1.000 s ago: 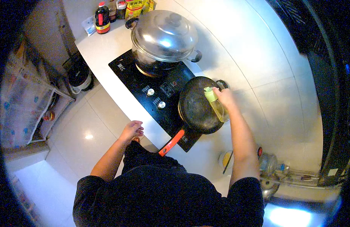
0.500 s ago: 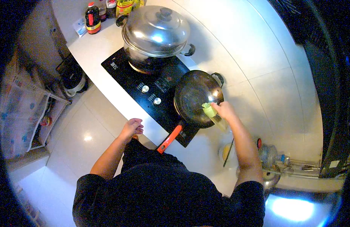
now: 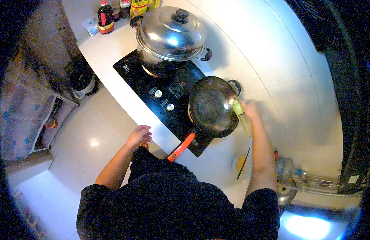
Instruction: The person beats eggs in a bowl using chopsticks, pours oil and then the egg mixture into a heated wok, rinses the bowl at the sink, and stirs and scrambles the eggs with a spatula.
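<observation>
My right hand grips the light-green top of an oil bottle with a see-through body. It holds the bottle tilted at the right rim of a dark wok, top toward the pan. The wok stands on the black cooktop; its inside looks dark and slightly shiny. Its orange-red handle points back toward my body. My left hand hangs in front of the counter edge, left of the handle, with fingers loosely bent and nothing visible in them.
A large lidded steel pot occupies the cooktop's far side. Behind it stand a dark sauce bottle and a yellow packet. To my right, a bowl with yellowish contents has a chopstick-like stick across it.
The oil bottle has moved in my right hand from over the wok's interior to its right rim. My left hand stays in place. The whole view has shifted slightly.
</observation>
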A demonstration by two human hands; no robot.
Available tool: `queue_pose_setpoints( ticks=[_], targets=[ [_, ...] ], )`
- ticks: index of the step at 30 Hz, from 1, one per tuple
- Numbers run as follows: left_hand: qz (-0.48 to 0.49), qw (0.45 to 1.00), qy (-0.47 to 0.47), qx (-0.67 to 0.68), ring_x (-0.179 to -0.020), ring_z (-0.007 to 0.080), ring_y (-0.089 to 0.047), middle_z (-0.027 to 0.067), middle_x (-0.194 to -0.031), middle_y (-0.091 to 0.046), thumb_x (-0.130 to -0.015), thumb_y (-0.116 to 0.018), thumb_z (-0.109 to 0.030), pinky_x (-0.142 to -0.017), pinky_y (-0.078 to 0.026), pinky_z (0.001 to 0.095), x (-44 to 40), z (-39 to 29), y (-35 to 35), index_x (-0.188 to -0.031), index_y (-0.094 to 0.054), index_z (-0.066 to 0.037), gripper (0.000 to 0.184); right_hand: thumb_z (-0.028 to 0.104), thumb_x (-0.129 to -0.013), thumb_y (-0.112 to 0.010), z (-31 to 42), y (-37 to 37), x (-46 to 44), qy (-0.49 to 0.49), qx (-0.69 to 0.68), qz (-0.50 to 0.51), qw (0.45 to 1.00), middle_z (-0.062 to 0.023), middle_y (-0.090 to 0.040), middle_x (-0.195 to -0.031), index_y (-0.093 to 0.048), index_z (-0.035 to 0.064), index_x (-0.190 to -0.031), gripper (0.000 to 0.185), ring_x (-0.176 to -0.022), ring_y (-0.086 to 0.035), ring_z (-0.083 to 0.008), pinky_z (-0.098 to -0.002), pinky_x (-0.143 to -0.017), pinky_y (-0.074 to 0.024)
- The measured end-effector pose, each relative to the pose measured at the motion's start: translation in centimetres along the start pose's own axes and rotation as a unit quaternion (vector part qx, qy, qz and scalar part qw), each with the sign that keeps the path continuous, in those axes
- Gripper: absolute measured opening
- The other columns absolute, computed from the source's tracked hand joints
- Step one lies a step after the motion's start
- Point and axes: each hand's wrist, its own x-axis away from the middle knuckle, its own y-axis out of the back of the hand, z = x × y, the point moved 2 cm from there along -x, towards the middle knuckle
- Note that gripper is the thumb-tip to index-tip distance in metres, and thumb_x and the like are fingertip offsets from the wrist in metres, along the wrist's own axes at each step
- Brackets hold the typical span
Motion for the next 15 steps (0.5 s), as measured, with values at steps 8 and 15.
queue_pose_setpoints(
  ticks=[8,15],
  targets=[
    [0.013,1.0,-0.002,0.0,-0.07,0.0194,-0.058,0.0119,-0.086,-0.056,-0.089,-0.047,-0.019,-0.062,-0.05,0.0287,0.1,0.3,0.8,-0.108,-0.048,0.0,0.027,0.059,-0.076,-0.049,2.2,1.6,1.7,0.047,-0.043,-0.004,0.998,-0.0321,-0.057,-0.088,-0.061,-0.0104,-0.087,0.071,-0.089,-0.057,-0.0413,-0.0443,-0.08,-0.0427],
    [0.035,0.999,-0.001,-0.025,-0.069,0.0186,-0.058,0.0114,-0.085,-0.057,-0.089,-0.048,-0.019,-0.062,-0.051,0.0295,-0.4,-0.2,2.1,-0.109,-0.048,-0.001,0.027,0.059,-0.074,-0.049,2.2,2.4,6.5,-0.018,-0.145,0.037,0.989,-0.0322,-0.057,-0.09,-0.06,-0.0087,-0.092,0.071,-0.091,-0.057,-0.0434,-0.0449,-0.081,-0.0421]
  ],
)
